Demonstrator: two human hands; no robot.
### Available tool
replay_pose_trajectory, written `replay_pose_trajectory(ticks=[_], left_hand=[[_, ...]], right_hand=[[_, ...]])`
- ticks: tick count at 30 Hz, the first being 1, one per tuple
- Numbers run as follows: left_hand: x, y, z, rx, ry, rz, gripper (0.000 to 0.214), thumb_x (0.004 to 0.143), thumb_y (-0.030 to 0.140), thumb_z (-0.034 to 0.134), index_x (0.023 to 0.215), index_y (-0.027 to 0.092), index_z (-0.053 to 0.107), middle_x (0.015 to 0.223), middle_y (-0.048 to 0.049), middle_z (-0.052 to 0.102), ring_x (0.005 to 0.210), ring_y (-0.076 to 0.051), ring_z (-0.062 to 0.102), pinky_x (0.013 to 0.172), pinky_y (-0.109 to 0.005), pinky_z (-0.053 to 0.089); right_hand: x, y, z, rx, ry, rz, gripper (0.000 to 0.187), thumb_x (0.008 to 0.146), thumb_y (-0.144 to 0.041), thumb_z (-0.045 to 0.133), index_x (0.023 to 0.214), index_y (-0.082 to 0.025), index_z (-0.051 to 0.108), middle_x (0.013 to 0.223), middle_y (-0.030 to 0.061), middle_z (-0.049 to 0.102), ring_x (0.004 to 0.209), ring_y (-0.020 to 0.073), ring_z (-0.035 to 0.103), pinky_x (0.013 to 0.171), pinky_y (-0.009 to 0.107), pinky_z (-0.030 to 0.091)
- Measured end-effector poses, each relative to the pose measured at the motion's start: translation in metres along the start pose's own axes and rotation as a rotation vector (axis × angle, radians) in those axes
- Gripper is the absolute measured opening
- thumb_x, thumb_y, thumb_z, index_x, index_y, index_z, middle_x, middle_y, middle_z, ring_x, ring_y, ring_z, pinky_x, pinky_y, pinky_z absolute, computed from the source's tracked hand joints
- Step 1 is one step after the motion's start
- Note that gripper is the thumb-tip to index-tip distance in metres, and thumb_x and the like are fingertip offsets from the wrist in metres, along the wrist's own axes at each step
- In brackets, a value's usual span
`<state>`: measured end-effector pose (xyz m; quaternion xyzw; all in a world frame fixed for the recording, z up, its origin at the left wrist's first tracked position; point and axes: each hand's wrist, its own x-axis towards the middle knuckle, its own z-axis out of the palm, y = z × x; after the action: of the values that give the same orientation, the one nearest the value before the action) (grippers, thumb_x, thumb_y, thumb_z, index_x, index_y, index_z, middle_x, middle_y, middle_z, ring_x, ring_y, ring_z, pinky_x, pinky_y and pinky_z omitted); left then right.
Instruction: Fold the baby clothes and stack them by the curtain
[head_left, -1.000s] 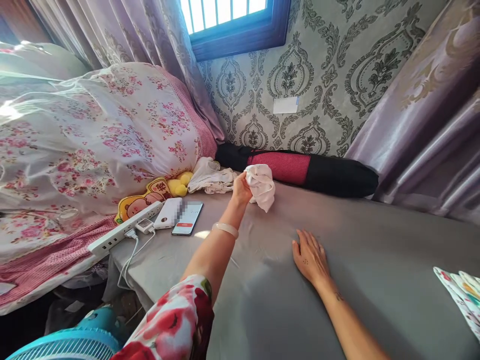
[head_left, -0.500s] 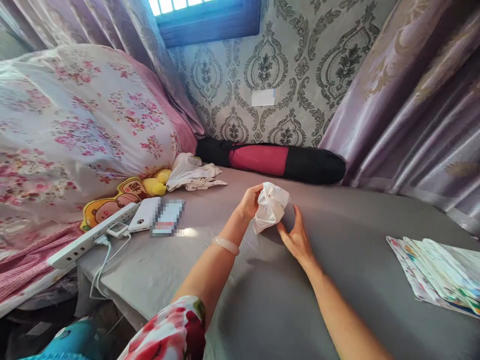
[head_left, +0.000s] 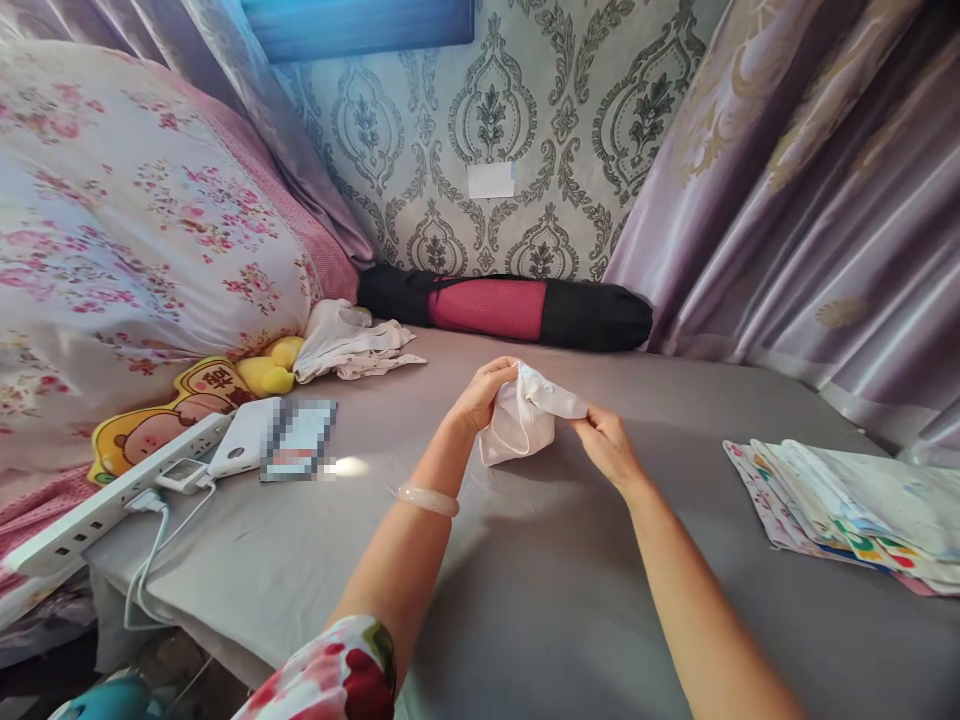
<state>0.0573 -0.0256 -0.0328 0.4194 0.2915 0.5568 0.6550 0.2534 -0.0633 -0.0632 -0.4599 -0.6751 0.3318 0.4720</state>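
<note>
A small white garment (head_left: 517, 420), bunched and partly folded over, hangs between my hands just over the grey sheet; its exact kind is unclear. My left hand (head_left: 487, 392) grips its upper left side, thumb and fingers closed on the fabric. With my right hand (head_left: 607, 445) I pinch the tip of a narrow, sleeve-like part that stretches out to the right. A thin seam or cord edge curves across the garment's front. On my left wrist sits a pale bangle (head_left: 427, 499).
Folded printed cloths (head_left: 847, 510) are stacked at right. Left stand a power strip (head_left: 120, 490) with cables, a white power bank (head_left: 244, 437), a blurred phone (head_left: 300, 440), a yellow plush cushion (head_left: 157, 425) and crumpled light clothes (head_left: 352, 345). A black-and-red roll bag (head_left: 502, 308) lies against the wall.
My right hand, open beside the garment before, now pinches its sleeve-like end and draws it rightward. The garment has spread out from a tighter bunch. The view has shifted right and down.
</note>
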Motion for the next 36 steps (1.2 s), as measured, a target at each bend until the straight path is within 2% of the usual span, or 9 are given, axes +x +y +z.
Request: replay_pose_trajectory(ticks=[5, 10, 15, 19, 21, 23, 27, 31, 36], left_hand=[[-0.004, -0.012, -0.002, -0.033, 0.029, 0.011, 0.030, 0.058, 0.026, 0.081, 0.082, 0.017, 0.064, 0.068, 0.0022, 0.064, 0.057, -0.011, 0.059, 0.056, -0.023, 0.043], [-0.009, -0.024, -0.001, -0.030, -0.035, -0.051, 0.042, 0.054, 0.025, 0.086, 0.092, 0.018, 0.068, 0.072, 0.0007, 0.068, 0.060, -0.014, 0.062, 0.061, -0.027, 0.047], [-0.009, -0.035, -0.004, 0.021, -0.074, -0.073, 0.034, 0.055, 0.026, 0.087, 0.084, 0.017, 0.071, 0.080, -0.0007, 0.069, 0.069, -0.015, 0.064, 0.067, -0.027, 0.048], [-0.011, -0.042, -0.002, 0.073, -0.070, -0.107, 0.029, 0.057, 0.026, 0.087, 0.080, 0.017, 0.073, 0.079, 0.0001, 0.068, 0.071, -0.013, 0.063, 0.071, -0.026, 0.047], [-0.013, -0.044, 0.001, 0.106, -0.068, -0.105, 0.025, 0.059, 0.028, 0.087, 0.077, 0.016, 0.074, 0.077, -0.0011, 0.068, 0.071, -0.013, 0.062, 0.071, -0.026, 0.047], [-0.015, -0.046, 0.003, 0.141, -0.076, -0.103, 0.024, 0.062, 0.031, 0.085, 0.076, 0.015, 0.074, 0.077, -0.0032, 0.069, 0.072, -0.014, 0.062, 0.071, -0.026, 0.046], [-0.018, -0.047, 0.004, 0.187, -0.093, -0.121, 0.025, 0.067, 0.038, 0.082, 0.079, 0.016, 0.076, 0.076, -0.0040, 0.070, 0.071, -0.015, 0.061, 0.068, -0.027, 0.046], [-0.023, -0.043, 0.007, 0.217, -0.163, -0.141, 0.026, 0.072, 0.042, 0.077, 0.076, 0.016, 0.075, 0.072, -0.0029, 0.069, 0.068, -0.015, 0.060, 0.065, -0.027, 0.045], [-0.030, -0.036, 0.012, 0.260, -0.280, -0.168, 0.029, 0.077, 0.044, 0.072, 0.073, 0.015, 0.074, 0.066, -0.0013, 0.065, 0.062, -0.013, 0.056, 0.061, -0.026, 0.044]], right_hand=[[-0.004, -0.037, -0.041, -0.100, 0.056, 0.077, 0.035, 0.078, -0.031, 0.053, 0.104, -0.018, 0.073, 0.086, 0.0011, 0.072, 0.081, 0.0180, 0.063, 0.068, 0.024, 0.046], [-0.013, -0.054, -0.065, -0.006, 0.034, 0.295, 0.024, 0.070, -0.029, 0.057, 0.081, -0.015, 0.073, 0.053, -0.0021, 0.060, 0.046, 0.0123, 0.050, 0.041, 0.021, 0.031], [-0.014, -0.041, -0.077, 0.039, -0.043, 0.461, 0.020, 0.069, -0.034, 0.061, 0.072, -0.016, 0.070, 0.053, -0.0001, 0.062, 0.044, 0.0139, 0.053, 0.039, 0.022, 0.034], [-0.012, -0.014, -0.087, -0.241, -0.028, 0.464, 0.021, 0.071, -0.034, 0.056, 0.063, -0.017, 0.065, 0.048, -0.0025, 0.058, 0.044, 0.0126, 0.052, 0.039, 0.021, 0.031], [-0.012, -0.001, -0.090, -0.434, -0.050, 0.390, 0.020, 0.072, -0.031, 0.055, 0.069, -0.017, 0.069, 0.056, -0.0006, 0.064, 0.052, 0.0142, 0.057, 0.044, 0.021, 0.036], [-0.013, 0.004, -0.091, -0.553, -0.049, 0.284, 0.027, 0.072, -0.030, 0.058, 0.089, -0.017, 0.074, 0.082, 0.0056, 0.074, 0.072, 0.0191, 0.065, 0.056, 0.024, 0.046], [-0.013, -0.009, -0.080, -0.549, -0.060, 0.094, 0.048, 0.082, -0.037, 0.055, 0.127, -0.021, 0.061, 0.133, 0.0095, 0.060, 0.112, 0.0252, 0.060, 0.086, 0.034, 0.050], [-0.011, -0.029, -0.054, -0.474, -0.097, -0.044, 0.044, 0.092, -0.038, 0.042, 0.130, -0.024, 0.058, 0.137, 0.0059, 0.057, 0.126, 0.0233, 0.051, 0.098, 0.039, 0.045], [-0.011, -0.033, -0.033, -0.465, -0.164, -0.073, 0.041, 0.095, -0.036, 0.041, 0.132, -0.028, 0.056, 0.134, 0.0035, 0.060, 0.124, 0.0220, 0.053, 0.104, 0.043, 0.040]])
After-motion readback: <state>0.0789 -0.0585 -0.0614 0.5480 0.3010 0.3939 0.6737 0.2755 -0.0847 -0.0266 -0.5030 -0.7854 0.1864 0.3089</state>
